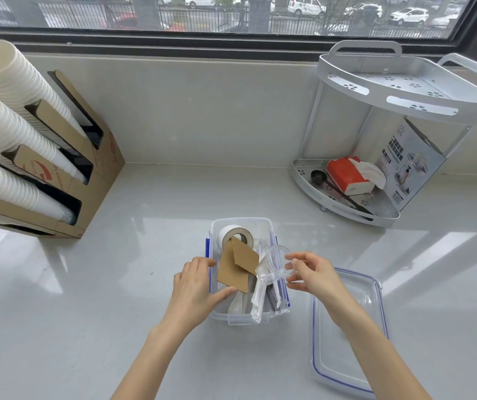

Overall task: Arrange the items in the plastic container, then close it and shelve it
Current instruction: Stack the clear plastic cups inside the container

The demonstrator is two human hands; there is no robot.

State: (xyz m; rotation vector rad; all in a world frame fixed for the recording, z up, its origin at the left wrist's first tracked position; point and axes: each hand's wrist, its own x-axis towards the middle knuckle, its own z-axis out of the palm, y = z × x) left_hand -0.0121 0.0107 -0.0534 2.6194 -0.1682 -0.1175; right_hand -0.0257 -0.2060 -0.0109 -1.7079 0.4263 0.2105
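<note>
A clear plastic container (260, 223) with blue clips stands open on the counter in front of me. Inside lie a roll of white tape (233, 233), brown cardboard sleeves (238, 268) and wrapped plastic cutlery (257, 301). My left hand (195, 287) rests on the container's left wall, thumb on the cardboard. My right hand (314, 272) holds a small clear round cup (277, 259) over the container's right edge. The container's clear lid (347, 327) with a blue seal lies flat to the right.
A white two-tier corner shelf (404, 90) stands at the back right, with a tissue pack (350, 174), a black scoop and a printed box on its lower tier. A cardboard dispenser (98, 180) with stacked paper cups is on the left. A window runs along the back.
</note>
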